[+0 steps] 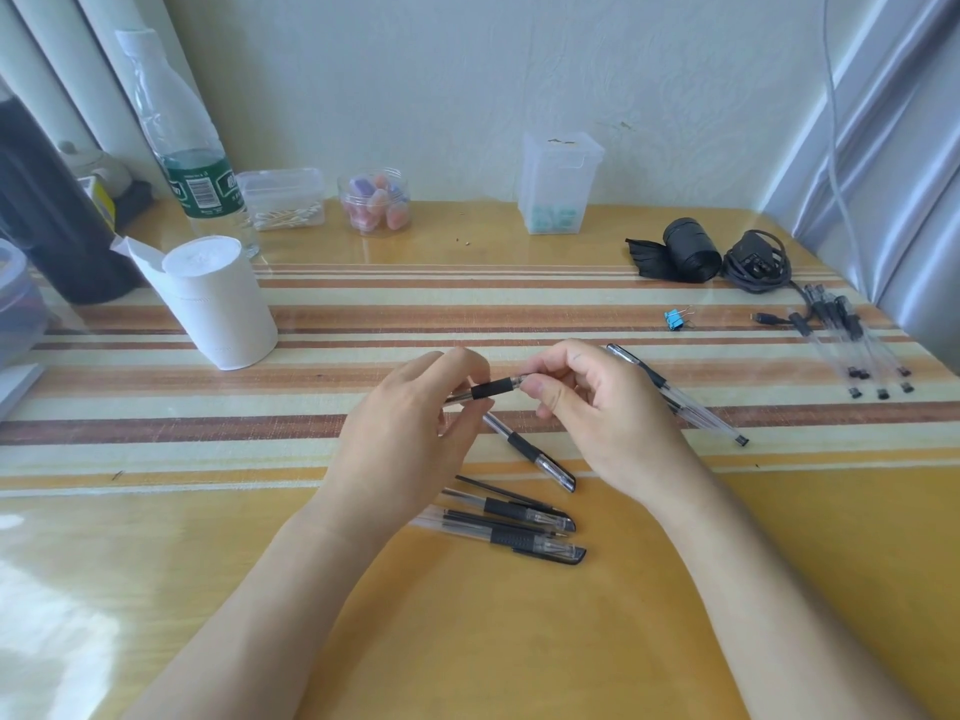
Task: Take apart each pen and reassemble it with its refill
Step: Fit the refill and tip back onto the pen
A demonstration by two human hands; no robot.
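The task looked to be somewhere in the middle. The left hand [410, 428] pinched the clear barrel of a gel pen [493, 389] just behind its black rubber grip, while the right hand [597, 413] closed thumb and fingertips on the tip end, so the pen hung level above the middle of the table [519, 641]. Whether the tip was being unscrewed or tightened could not be told.

Below the hands, toward the near edge, lay a capped pen [535, 454], two more pens [519, 532] side by side, and a thin dark refill [501, 492] lying loose just beside them, so at least one pen probably remained apart. Another capped pen [680, 400] lay partly behind the right hand. A bunch of pens [852, 337] rested near the right edge; finished or waiting, I could not say.

The pens were slim, transparent hard plastic with ribbed black grips and glossy black-tipped caps. The tabletop was glossy yellow wood grain under a clear sheet, with a woven-looking striped cloth [519, 304] across its middle.
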